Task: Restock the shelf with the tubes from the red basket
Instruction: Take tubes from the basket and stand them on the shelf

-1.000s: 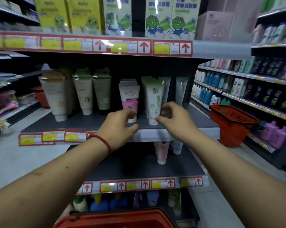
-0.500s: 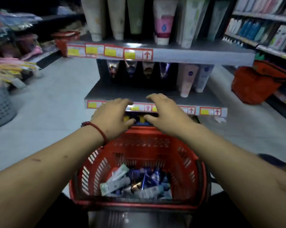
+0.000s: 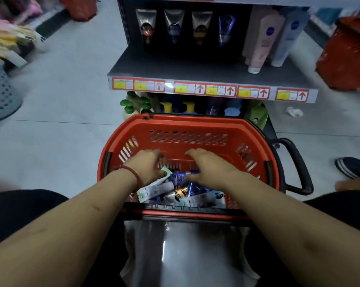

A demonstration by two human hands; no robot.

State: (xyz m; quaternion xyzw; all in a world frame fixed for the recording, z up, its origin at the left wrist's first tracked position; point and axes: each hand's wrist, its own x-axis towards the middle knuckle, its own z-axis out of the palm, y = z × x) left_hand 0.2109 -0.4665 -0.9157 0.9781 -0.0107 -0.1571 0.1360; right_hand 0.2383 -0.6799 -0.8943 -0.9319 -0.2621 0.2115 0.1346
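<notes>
Both my hands are down in the red basket [image 3: 187, 123], over the loose tubes [image 3: 195, 198] heaped at its near end. My right hand [image 3: 209, 169] lies flat and spread, thumb beside a blue tube [image 3: 180, 177]. My left hand [image 3: 148, 166] is blurred, so I cannot tell whether it grips anything. I should take the top tube by its middle, one per hand, and lift straight up so the heap does not drag along. The basket's far rim sits just under the shelf [image 3: 175, 67] lip, so I need to clear both. The shelf front is bare; the pink tube [image 3: 262, 42] stands to the right.
</notes>
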